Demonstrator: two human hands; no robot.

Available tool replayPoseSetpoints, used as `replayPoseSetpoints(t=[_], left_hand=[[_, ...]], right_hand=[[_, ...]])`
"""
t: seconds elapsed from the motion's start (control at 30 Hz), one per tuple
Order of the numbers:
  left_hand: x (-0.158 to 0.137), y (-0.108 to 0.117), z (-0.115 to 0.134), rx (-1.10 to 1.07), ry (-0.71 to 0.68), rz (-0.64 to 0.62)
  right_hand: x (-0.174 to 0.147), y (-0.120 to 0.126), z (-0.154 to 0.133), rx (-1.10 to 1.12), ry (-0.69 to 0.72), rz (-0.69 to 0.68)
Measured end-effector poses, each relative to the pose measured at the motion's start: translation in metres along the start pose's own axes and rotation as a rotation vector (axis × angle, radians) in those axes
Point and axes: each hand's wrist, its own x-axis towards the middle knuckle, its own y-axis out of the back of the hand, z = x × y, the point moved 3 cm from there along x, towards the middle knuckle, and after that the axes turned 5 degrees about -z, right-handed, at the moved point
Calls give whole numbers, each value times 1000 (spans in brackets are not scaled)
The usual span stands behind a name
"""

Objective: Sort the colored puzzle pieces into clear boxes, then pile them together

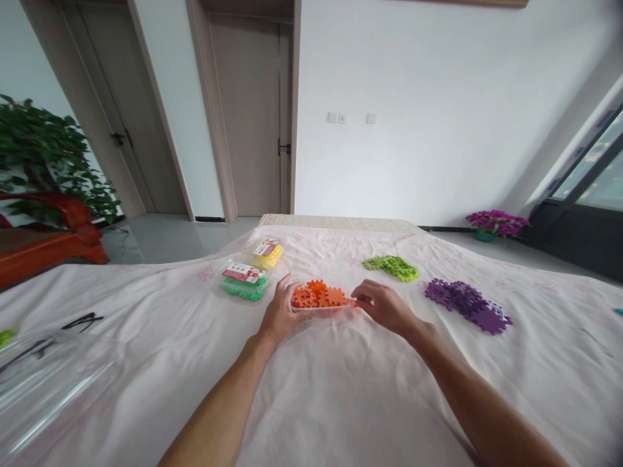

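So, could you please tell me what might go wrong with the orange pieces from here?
The orange pieces stick up above the near rim of the clear container, so some might spill if it tips. The left hand and right hand are at its opposite ends, so uneven pressure could tilt it. The wrinkled cloth may also make it sit unsteadily.

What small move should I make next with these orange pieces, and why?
Perhaps press the orange pieces flatter with your right hand: they sit heaped in their box, some seeming higher than its near rim, while your left hand holds its left end.
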Motion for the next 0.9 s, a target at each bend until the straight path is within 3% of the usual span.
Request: replayPoseSetpoints(t=[0.2,0.33,0.57,0.67,0.77,0.83,0.9], left_hand=[[0,-1,-1,9,-15,9],[0,-1,-2,1,-29,6],[0,2,-1,-20,-29,-6],[0,4,1,-21,-18,-3],[0,3,1,-41,-4,-2],[0,2,1,-62,-5,6],[0,1,0,-72,-7,15]], right_hand=[[-13,-13,12,83,-235,29],[-19,-23,17,-69,-379,-142],[-19,-32,10,-200,-390,-248],[-17,-22,19,-220,-463,-166],[-12,-5,25,-178,-513,49],[-4,3,20,-69,-484,164],[8,4,6,53,-397,188]])
